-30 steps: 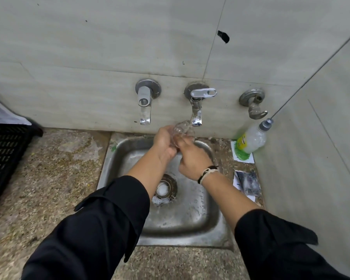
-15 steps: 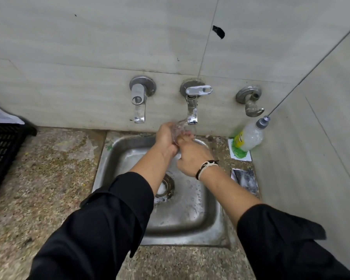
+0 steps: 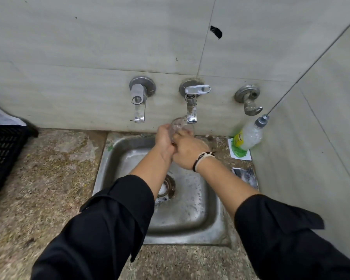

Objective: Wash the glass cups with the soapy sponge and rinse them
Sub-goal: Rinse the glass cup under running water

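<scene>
A clear glass cup point(image 3: 179, 125) is held just under the spout of the middle tap point(image 3: 191, 110), above the back of the steel sink point(image 3: 214, 225). My left hand point(image 3: 165, 138) grips the cup from the left. My right hand point(image 3: 187, 152), with a black-and-white band at the wrist, holds the cup from the right and below. Its fingers are partly hidden behind the glass. No sponge is in view. Foam lies around the drain point(image 3: 167, 188).
A second tap point(image 3: 138, 104) is on the wall to the left, and a hook-like fitting point(image 3: 250, 102) to the right. A soap bottle point(image 3: 249, 134) leans in the right corner. A black crate point(image 3: 2, 156) stands on the stone counter point(image 3: 49, 178) at the left.
Both hands have stayed under the middle tap with the cup, which has risen slightly closer to the spout. The camera view has shifted a little.
</scene>
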`<move>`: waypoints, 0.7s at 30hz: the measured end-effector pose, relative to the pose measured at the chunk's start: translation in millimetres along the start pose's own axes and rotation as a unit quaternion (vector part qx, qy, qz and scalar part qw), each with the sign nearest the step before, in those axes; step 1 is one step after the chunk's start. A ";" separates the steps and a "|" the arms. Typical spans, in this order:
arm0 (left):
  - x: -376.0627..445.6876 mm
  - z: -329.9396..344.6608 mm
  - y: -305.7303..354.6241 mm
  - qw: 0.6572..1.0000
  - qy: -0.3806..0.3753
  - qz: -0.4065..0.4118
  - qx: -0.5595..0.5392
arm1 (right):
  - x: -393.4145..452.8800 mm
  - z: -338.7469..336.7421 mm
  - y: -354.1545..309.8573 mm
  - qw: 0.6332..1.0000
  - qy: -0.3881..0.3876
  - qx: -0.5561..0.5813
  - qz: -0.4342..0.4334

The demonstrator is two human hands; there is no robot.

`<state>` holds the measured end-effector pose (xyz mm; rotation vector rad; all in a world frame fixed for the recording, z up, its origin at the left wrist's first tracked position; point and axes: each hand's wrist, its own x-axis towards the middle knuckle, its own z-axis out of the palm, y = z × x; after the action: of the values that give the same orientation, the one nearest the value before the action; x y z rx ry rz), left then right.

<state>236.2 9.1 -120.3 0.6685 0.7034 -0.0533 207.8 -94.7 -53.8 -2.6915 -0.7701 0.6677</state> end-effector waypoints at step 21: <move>4.9 -7.7 12.4 0.998 -0.010 -0.009 -0.054 | -4.0 -13.4 21.6 0.997 -0.023 -0.057 -0.056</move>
<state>238.7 24.3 -120.8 0.5576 0.6873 -0.0376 220.8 -116.4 -48.7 -2.7174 -0.9921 0.6786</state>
